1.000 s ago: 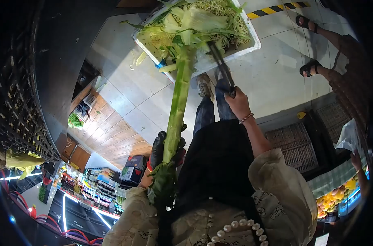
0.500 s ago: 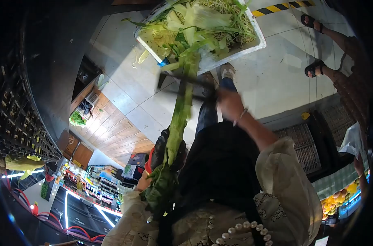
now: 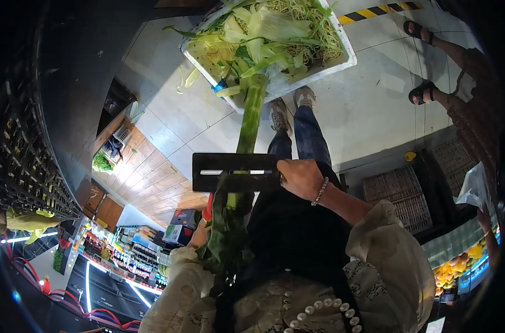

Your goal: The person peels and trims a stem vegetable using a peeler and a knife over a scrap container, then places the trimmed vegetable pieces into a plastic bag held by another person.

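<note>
My right hand (image 3: 303, 178) is closed on the handle of a wide, dark, slotted peeler (image 3: 233, 161). The peeler lies crosswise over a long green celtuce stem (image 3: 251, 119), near its leafy end. My left hand (image 3: 245, 203), in a black glove, is around the stem just below the blade; the peeler and the drooping leaves (image 3: 222, 233) hide most of it. The stem's far end reaches the near rim of a white foam box (image 3: 313, 74), which holds pale peelings (image 3: 277, 28) and stringy green scraps.
A person's sandalled feet (image 3: 424, 93) stand at right, near dark woven crates (image 3: 396, 197). Fruit (image 3: 460, 269) is displayed at lower right. To the left are a black basket (image 3: 28, 150) and stocked shelves (image 3: 141, 250). Striped tape (image 3: 380, 11) marks the floor beyond the box.
The peeler has moved down the stem towards me, from mid-stem to beside my left hand, and is no longer blurred. My left hand still holds the stem.
</note>
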Demonstrator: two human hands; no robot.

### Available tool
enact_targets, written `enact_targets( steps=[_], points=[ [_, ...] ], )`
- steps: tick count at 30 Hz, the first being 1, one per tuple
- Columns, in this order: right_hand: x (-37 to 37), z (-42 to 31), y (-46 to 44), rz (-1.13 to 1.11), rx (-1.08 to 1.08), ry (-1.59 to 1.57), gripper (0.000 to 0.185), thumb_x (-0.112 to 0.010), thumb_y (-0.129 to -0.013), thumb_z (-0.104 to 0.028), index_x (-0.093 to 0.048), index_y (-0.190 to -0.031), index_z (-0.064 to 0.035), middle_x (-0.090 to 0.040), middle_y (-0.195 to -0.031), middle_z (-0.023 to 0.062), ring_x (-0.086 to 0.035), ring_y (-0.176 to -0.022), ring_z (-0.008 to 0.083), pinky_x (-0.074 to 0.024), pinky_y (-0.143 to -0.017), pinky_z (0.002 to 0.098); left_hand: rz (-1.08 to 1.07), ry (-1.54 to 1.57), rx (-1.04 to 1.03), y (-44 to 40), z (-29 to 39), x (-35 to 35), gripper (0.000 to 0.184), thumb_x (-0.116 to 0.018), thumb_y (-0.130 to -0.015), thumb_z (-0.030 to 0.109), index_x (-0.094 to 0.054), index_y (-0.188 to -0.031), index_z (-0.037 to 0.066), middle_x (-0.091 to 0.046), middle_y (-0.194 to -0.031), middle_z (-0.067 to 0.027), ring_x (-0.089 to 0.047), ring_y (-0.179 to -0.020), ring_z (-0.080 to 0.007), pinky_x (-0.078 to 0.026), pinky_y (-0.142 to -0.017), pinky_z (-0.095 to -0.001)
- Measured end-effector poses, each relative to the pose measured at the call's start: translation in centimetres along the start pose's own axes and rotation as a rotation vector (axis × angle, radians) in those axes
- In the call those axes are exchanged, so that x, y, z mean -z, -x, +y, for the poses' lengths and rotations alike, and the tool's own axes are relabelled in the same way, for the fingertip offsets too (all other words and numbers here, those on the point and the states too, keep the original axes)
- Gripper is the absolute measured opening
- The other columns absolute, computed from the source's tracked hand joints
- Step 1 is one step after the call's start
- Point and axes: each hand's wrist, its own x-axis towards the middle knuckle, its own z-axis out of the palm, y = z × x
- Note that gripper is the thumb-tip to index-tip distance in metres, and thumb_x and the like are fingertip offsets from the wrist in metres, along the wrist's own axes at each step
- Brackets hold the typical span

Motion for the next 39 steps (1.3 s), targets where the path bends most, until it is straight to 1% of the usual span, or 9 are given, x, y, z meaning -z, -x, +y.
enact_targets(
  steps=[4, 6, 15, 17, 21, 23, 25, 32, 39],
  points=[
    [-1.5, 4.9, -2.5, 0.056, 0.029, -0.023, 0.016, -0.062, -0.076, -0.022, -0.054, -0.083, -0.009, -0.06, -0.069, 0.0115, -0.063, -0.066, 0.0315, -0.0519, -0.06, 0.0422, 0.016, 0.017, 0.019, 1.7, -0.5, 0.4, 0.056, -0.05, -0.092, 0.05, -0.042, -0.13, 0.009, -0.059, -0.089, -0.0075, -0.055, -0.059, -0.016, -0.045, -0.049, -0.0273],
    [-2.1, 10.1, -5.4, 0.069, -0.311, 0.143, 0.018, -0.06, -0.08, -0.025, -0.058, -0.089, -0.0093, -0.064, -0.071, 0.014, -0.065, -0.067, 0.0329, -0.0521, -0.061, 0.0433, 0.042, 0.019, 0.013, 2.4, -0.7, 0.9, 0.055, -0.05, -0.092, 0.05, -0.043, -0.128, 0.009, -0.059, -0.088, -0.0073, -0.055, -0.059, -0.0159, -0.045, -0.049, -0.0271],
    [-3.5, 15.7, -8.4, -0.006, -0.335, 0.191, 0.026, -0.056, -0.083, -0.032, -0.062, -0.1, -0.0137, -0.067, -0.08, 0.017, -0.065, -0.076, 0.0371, -0.0521, -0.067, 0.0488, 0.191, 0.011, -0.007, 3.5, -0.5, -0.2, 0.05, -0.051, -0.091, 0.05, -0.049, -0.121, 0.008, -0.058, -0.083, -0.0064, -0.055, -0.06, -0.0156, -0.044, -0.049, -0.026],
    [-5.3, 21.6, -7.7, -0.062, -0.554, 0.263, 0.028, -0.056, -0.083, -0.033, -0.063, -0.1, -0.0113, -0.067, -0.081, 0.0179, -0.066, -0.077, 0.0366, -0.0523, -0.068, 0.0484, 0.273, -0.023, 0.003, 4.7, -0.9, -0.1, 0.05, -0.051, -0.091, 0.05, -0.05, -0.119, 0.008, -0.058, -0.082, -0.0062, -0.055, -0.06, -0.0155, -0.044, -0.049, -0.0258],
    [-2.3, 26.0, -4.7, -0.105, -0.643, 0.158, 0.034, -0.058, -0.081, -0.034, -0.063, -0.102, -0.0072, -0.067, -0.086, 0.0187, -0.066, -0.082, 0.0351, -0.0532, -0.072, 0.0451, 0.159, 0.345, 0.048, 5.9, -2.4, 5.9, 0.061, -0.051, -0.09, 0.053, -0.041, -0.134, 0.012, -0.061, -0.096, -0.01, -0.061, -0.066, -0.0195, -0.051, -0.054, -0.0292],
    [-2.9, 24.3, -4.2, -0.165, -0.717, 0.106, 0.036, -0.06, -0.08, -0.034, -0.063, -0.104, -0.0072, -0.067, -0.088, 0.0187, -0.066, -0.083, 0.035, -0.0535, -0.073, 0.0437, 0.142, 0.222, 0.021, 5.5, -2.7, 5.2, 0.061, -0.051, -0.09, 0.053, -0.041, -0.134, 0.012, -0.061, -0.096, -0.01, -0.061, -0.066, -0.0196, -0.051, -0.054, -0.0293],
    [-3.0, 18.8, -2.6, 0.068, -0.524, 0.096, 0.039, -0.064, -0.076, -0.034, -0.062, -0.105, -0.0078, -0.067, -0.084, 0.018, -0.065, -0.079, 0.0366, -0.0531, -0.07, 0.0441, 0.081, 0.146, -0.009, 3.6, -2.2, 3.8, 0.061, -0.051, -0.09, 0.053, -0.041, -0.134, 0.012, -0.061, -0.097, -0.0101, -0.061, -0.066, -0.0197, -0.051, -0.054, -0.0293],
    [-2.3, 0.5, 2.1, 0.135, -0.071, -0.032, 0.023, -0.068, -0.072, -0.017, -0.05, -0.082, -0.0069, -0.059, -0.067, 0.0101, -0.063, -0.067, 0.0299, -0.0503, -0.057, 0.0399, 0.038, 0.094, 0.004, 4.0, -3.7, 3.3, 0.061, -0.051, -0.09, 0.053, -0.041, -0.134, 0.012, -0.061, -0.097, -0.0102, -0.062, -0.067, -0.02, -0.051, -0.055, -0.0294],
    [-2.9, -0.7, 2.7, 0.012, 0.002, -0.048, 0.016, -0.065, -0.073, -0.013, -0.052, -0.08, -0.0066, -0.059, -0.067, 0.0094, -0.062, -0.063, 0.0288, -0.0499, -0.055, 0.0398, 0.065, 0.111, 0.025, 6.4, -5.6, 4.9, 0.061, -0.051, -0.09, 0.053, -0.041, -0.134, 0.012, -0.061, -0.098, -0.0104, -0.062, -0.068, -0.0202, -0.051, -0.055, -0.0295]
  ],
)
